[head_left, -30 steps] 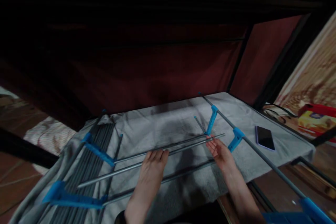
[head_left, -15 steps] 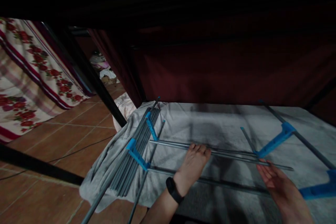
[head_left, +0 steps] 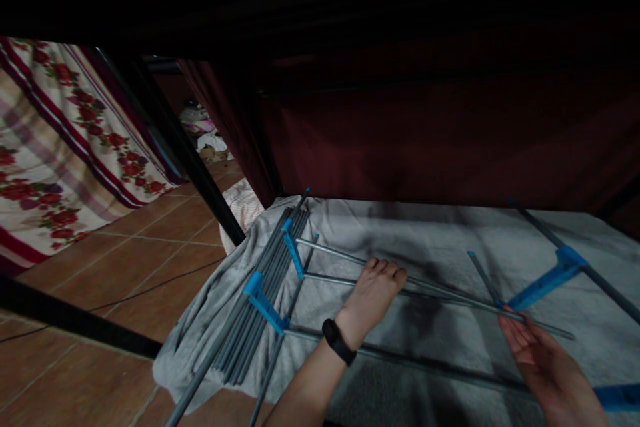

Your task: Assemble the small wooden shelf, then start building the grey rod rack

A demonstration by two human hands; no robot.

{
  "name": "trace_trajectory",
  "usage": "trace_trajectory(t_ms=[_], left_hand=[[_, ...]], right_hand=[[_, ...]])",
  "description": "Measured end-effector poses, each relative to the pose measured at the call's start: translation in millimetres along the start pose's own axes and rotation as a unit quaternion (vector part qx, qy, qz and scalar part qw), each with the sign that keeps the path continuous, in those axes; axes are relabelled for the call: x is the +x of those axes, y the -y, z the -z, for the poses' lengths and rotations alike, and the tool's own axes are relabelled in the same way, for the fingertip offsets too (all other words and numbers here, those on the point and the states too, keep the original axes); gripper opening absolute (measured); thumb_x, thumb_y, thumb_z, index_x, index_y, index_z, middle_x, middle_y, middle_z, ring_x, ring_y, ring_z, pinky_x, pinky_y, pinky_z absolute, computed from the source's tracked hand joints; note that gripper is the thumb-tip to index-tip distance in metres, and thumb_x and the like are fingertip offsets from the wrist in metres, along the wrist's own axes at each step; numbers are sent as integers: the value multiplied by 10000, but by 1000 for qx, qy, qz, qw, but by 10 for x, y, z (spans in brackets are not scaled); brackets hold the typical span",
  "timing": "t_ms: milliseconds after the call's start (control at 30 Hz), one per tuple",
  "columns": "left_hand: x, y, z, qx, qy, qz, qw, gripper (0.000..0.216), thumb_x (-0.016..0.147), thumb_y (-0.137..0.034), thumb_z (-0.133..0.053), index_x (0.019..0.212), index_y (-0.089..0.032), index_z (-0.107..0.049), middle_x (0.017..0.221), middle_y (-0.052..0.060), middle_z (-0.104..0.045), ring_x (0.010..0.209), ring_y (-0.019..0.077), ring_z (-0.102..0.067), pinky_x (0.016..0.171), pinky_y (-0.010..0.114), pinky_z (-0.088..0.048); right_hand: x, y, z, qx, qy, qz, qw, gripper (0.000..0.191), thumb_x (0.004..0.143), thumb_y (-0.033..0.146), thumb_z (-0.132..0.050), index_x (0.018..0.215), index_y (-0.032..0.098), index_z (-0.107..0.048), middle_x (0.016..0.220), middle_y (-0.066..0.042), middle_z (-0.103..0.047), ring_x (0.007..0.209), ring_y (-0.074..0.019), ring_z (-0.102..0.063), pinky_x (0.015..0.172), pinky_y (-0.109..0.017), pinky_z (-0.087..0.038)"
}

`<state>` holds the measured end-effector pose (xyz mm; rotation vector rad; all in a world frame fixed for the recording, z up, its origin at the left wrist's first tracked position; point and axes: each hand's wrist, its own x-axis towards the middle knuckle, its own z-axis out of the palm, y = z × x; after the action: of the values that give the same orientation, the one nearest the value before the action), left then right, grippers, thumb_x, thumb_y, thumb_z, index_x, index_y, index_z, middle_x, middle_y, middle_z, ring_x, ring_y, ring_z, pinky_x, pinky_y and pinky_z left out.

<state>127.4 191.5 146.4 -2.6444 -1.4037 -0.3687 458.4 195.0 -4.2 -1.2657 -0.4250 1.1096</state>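
A loose grey metal rod slants across the frame in front of me. My left hand, with a black band on the wrist, is wrapped round it near its middle. Toward the right end of the same rod, my right hand holds it with palm turned up. The rod's left end is beside a blue plastic bracket, raised above a crossbar running from that bracket's lower end. A second blue bracket sits just beyond my right fingers. Another blue bracket joins a nearer crossbar.
Several grey rods lie bundled on the grey blanket at the left. A black post stands beside the bed, with tiled floor beyond. A dark red curtain hangs behind, and a flowered cloth hangs far left.
The rod's left end has risen away from the crossbar, up toward the blue bracket's top. Both hands keep hold of the rod, and the view has shifted slightly.
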Motion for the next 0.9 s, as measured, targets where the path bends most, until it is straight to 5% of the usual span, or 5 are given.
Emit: trace_trajectory(t_ms=[100, 267, 900], left_hand=[[46, 42, 53, 4, -9, -8, 1000, 335, 939, -91, -382, 1195, -206, -566, 1061, 56, -621, 999, 201, -556, 931, 353, -417], [64, 135, 56, 7, -13, 8, 1000, 343, 941, -95, -398, 1209, -227, -566, 1054, 38, -633, 987, 195, -565, 906, 340, -427], [45, 252, 74, -9, -9, 31, 999, 353, 923, -79, -421, 1197, -232, -583, 1063, 50, -645, 987, 196, -584, 895, 345, -442]], right_hand=[[-6, 71, -64, 56, -22, -31, 998, 123, 727, 237, -625, 842, 262, -661, 1074, -110, -701, 1139, -260, -645, 999, -421, -562], [-106, 164, -207, 157, -16, -77, 984, 128, 747, 131, -653, 843, 204, -693, 967, -55, -711, 898, -155, -706, 793, -211, -625], [-161, 254, -383, 167, 22, -41, 985, 70, 776, 146, -692, 817, 196, -719, 1043, -52, -728, 966, -138, -704, 868, -233, -599]])
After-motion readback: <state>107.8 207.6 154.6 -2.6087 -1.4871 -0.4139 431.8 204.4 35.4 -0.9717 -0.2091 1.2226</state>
